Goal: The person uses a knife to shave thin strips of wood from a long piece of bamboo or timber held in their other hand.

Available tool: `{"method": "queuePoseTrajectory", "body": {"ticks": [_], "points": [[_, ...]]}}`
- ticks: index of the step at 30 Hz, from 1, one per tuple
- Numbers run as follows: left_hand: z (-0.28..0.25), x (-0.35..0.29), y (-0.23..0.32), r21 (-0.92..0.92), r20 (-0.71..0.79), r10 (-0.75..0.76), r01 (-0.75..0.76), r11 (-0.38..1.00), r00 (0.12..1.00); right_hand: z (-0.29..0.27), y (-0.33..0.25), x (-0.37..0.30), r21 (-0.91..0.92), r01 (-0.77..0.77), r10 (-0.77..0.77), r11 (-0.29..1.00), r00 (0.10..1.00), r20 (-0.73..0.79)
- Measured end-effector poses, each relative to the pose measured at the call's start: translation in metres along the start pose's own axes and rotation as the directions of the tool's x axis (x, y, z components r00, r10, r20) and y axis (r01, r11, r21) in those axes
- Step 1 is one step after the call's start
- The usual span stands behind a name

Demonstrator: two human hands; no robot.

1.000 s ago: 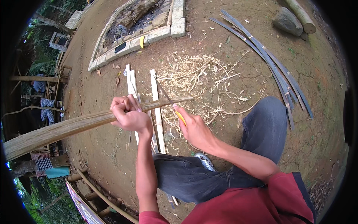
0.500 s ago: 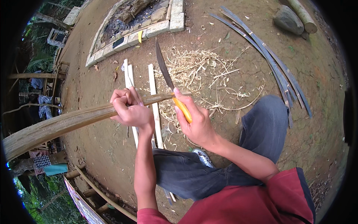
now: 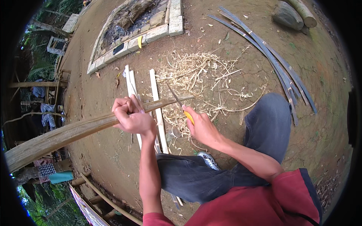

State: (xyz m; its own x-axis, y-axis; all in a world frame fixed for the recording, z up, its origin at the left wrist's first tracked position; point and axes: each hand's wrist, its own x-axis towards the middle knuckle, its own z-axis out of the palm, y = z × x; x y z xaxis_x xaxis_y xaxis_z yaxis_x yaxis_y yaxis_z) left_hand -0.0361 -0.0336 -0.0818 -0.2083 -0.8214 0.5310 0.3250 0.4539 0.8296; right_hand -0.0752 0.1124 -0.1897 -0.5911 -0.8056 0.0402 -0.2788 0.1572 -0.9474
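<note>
A long brown wooden pole (image 3: 68, 133) comes in from the left edge and tapers to a thin end in front of me. My left hand (image 3: 135, 116) is closed around it, a short way back from that end. In my right hand (image 3: 203, 127) is a knife (image 3: 188, 116) with a yellow handle and a dark blade. The blade lies across the pole near its thin end, pointing away from me and to the left; it seems to touch the wood. Below the pole, pale split strips (image 3: 161, 126) lie on the ground beside my leg.
Curled wood shavings (image 3: 196, 69) are heaped on the dirt ahead. Long dark strips (image 3: 277, 62) lie at the right, near a grey rock (image 3: 287, 16) and a log (image 3: 301, 11). A stone-edged fire pit (image 3: 156, 34) bears a phone (image 3: 118, 48) and a yellow object (image 3: 140, 41).
My right hand has moved slightly right and down. The knife has tilted from nearly upright to lying across the pole, its tip now much lower. My left hand keeps its hold.
</note>
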Motion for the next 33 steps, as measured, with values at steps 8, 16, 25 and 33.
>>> {"method": "queuePoseTrajectory", "body": {"ticks": [8,16,25,33], "points": [[0.010,-0.001,0.002,0.000,-0.046,-0.009,0.009,1.000,0.999,-0.003,-0.013,-0.003,0.002,0.306,-0.292,0.952,0.911,-0.289],[0.004,0.002,0.005,0.001,-0.020,-0.009,0.009,1.000,1.000,-0.017,-0.034,0.008,0.056,0.349,-0.313,0.936,0.893,-0.322],[0.004,0.001,0.003,-0.008,-0.008,-0.015,0.015,1.000,1.000,-0.014,-0.027,0.003,0.026,0.108,-0.107,0.994,0.993,-0.045],[0.013,-0.006,0.004,0.026,-0.008,0.012,-0.012,1.000,1.000,0.009,0.002,-0.013,-0.002,0.115,-0.114,0.993,0.991,-0.072]]}}
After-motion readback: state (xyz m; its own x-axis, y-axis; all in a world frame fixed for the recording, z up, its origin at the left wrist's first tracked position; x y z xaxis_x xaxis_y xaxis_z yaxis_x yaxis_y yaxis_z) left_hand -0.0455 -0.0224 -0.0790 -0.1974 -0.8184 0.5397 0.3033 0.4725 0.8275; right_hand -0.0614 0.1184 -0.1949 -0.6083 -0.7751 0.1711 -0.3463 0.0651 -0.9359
